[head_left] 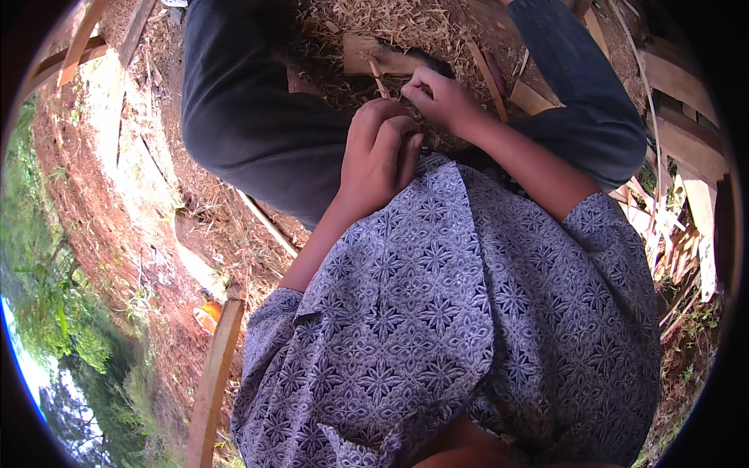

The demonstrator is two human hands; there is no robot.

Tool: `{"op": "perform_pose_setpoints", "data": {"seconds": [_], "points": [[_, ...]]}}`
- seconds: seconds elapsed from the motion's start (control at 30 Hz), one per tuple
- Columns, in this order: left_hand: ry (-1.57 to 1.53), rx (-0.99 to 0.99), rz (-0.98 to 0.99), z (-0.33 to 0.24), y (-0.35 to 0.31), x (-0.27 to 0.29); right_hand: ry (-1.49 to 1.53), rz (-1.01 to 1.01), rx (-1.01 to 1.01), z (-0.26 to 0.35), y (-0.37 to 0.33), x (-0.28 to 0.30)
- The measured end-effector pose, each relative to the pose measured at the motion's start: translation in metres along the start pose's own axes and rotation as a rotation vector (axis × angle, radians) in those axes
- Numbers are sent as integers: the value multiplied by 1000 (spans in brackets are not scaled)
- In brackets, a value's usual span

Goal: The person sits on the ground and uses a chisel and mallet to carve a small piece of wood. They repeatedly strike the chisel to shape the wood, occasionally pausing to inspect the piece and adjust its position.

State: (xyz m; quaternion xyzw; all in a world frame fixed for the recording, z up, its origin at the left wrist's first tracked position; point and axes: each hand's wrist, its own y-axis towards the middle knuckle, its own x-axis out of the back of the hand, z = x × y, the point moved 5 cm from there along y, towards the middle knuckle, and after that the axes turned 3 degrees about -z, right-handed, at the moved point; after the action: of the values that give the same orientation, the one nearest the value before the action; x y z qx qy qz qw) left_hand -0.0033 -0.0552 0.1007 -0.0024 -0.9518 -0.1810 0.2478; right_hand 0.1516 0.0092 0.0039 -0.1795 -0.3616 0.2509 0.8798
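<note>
My left hand (381,148) is closed in front of my lap, its fingers curled. From its fingertips a thin wooden stick (378,76) juts out, its far end lying against a block of wood (363,56) with a darkened side. To the right of it, close by, my right hand (441,98) is bent inward with thumb and fingers pinched together. Whatever those fingers grip, if anything, is too small or too hidden to make out. Both hands are between my bent legs, in dark trousers (250,132).
Wood shavings (421,19) cover the ground beyond the hands. Boards and offcuts (686,140) are piled on the right. A wooden post (214,374) rises at lower left, beside an orange object (207,315) on reddish soil. Green plants (62,312) grow at the far left.
</note>
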Motion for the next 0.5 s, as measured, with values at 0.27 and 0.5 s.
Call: {"op": "perform_pose_setpoints", "data": {"seconds": [0.27, 0.5], "points": [[-134, -55, -54, 11, 14, -25, 144, 51, 16, 2, -4, 2], [-219, -119, -87, 8, 15, -33, -25, -82, 128, 1, 8, 2]]}}
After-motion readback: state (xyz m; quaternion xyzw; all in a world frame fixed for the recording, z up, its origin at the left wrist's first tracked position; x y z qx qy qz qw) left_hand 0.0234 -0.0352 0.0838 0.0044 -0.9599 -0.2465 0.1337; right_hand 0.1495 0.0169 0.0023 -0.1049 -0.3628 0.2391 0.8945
